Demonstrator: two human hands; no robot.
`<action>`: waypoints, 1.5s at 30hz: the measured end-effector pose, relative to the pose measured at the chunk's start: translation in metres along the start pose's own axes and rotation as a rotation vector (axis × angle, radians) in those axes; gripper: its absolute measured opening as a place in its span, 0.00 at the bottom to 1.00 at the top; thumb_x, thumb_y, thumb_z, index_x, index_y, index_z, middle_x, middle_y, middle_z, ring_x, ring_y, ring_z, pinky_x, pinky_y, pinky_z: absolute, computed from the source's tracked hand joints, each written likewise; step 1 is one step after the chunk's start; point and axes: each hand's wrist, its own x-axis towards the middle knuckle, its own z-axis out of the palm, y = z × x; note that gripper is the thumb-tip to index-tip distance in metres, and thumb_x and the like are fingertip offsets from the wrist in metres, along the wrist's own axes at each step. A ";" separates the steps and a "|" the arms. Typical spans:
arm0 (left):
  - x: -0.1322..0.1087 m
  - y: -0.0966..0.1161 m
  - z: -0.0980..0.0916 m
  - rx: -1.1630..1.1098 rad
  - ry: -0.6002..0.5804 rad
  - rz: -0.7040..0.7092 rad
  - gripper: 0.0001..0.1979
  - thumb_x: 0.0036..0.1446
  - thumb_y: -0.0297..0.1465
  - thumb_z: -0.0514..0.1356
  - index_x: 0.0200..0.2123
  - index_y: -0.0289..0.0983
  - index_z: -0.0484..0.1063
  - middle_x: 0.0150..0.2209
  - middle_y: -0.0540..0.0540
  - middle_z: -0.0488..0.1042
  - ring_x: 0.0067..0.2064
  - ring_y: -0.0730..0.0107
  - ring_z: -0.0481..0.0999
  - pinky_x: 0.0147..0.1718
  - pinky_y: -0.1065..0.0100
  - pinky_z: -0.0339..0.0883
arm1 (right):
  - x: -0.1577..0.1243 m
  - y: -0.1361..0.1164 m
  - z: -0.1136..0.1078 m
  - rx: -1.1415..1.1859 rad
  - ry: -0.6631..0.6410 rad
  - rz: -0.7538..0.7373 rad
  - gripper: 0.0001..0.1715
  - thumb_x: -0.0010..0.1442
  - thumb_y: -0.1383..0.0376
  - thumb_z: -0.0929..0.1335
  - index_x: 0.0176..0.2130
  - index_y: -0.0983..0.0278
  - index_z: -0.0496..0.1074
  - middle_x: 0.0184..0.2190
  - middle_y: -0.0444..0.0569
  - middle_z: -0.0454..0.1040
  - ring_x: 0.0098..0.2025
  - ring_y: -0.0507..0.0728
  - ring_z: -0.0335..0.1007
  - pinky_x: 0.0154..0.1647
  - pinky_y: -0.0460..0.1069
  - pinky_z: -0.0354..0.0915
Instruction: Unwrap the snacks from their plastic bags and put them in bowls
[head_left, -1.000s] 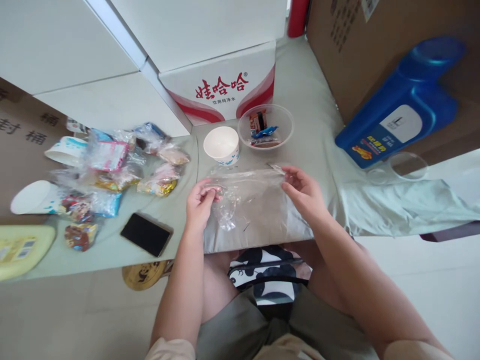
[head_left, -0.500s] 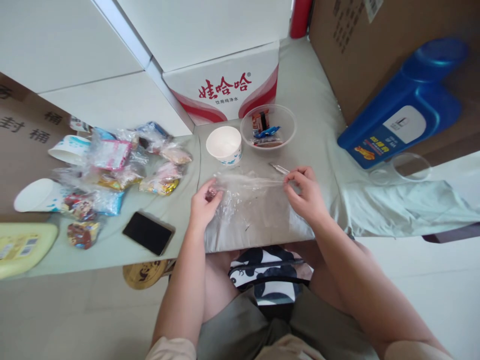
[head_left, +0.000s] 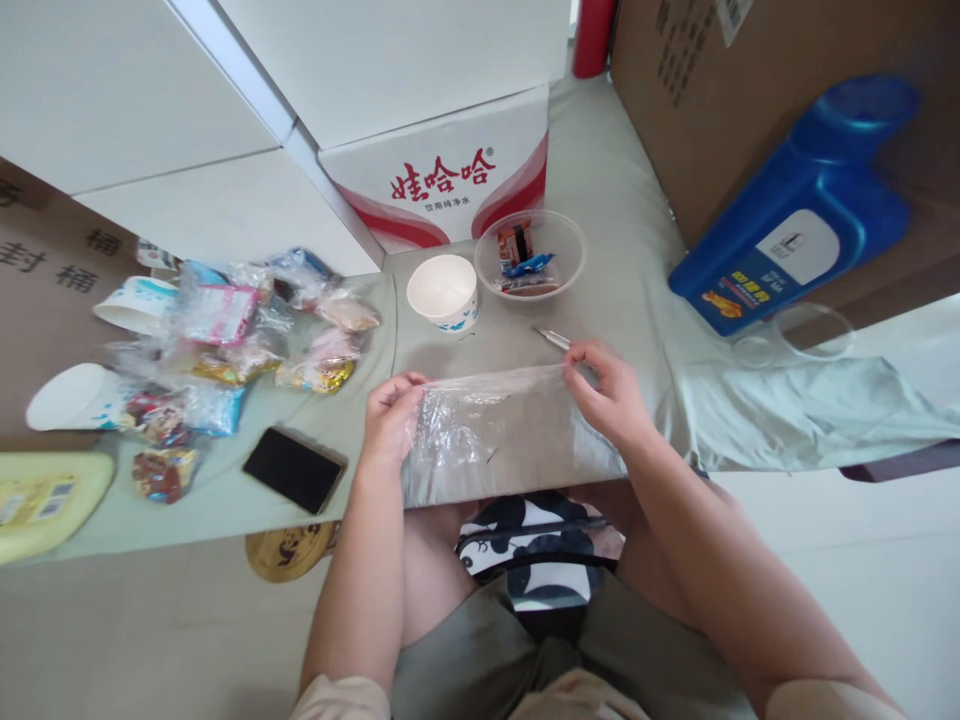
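A clear plastic bag (head_left: 480, 420) is stretched between my two hands over the front of the cloth-covered table. My left hand (head_left: 391, 415) pinches its upper left corner, fingers closed. At the upper right corner, my right hand (head_left: 604, 390) grips the edge between thumb and fingers. Just beyond the right fingers lies a slim silver pen-like tool (head_left: 551, 338). Behind the bag stand a white paper cup (head_left: 444, 292) and a clear round plastic bowl (head_left: 574, 268), which has several small wrapped snacks (head_left: 517, 250) in it.
On the left are a heap of wrapped packets (head_left: 225, 320), tipped paper cups (head_left: 75, 395) and a black phone (head_left: 294, 470). A blue bottle (head_left: 795, 220) leans against a cardboard box (head_left: 720, 100) at right, near a clear lid (head_left: 814, 333). A white-and-red carton (head_left: 450, 180) stands behind.
My left hand has moved slightly left and down, and the bag's top edge is now pulled straighter and flatter. The dark reddish thing by my left fingers no longer shows.
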 end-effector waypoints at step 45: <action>-0.008 0.008 0.026 0.145 -0.192 -0.405 0.22 0.42 0.36 0.74 0.38 0.39 0.69 0.24 0.55 0.71 0.19 0.82 0.61 0.18 0.78 0.46 | -0.001 -0.001 0.008 -0.028 -0.380 0.263 0.09 0.58 0.58 0.67 0.32 0.61 0.69 0.24 0.43 0.68 0.27 0.54 0.62 0.31 0.49 0.57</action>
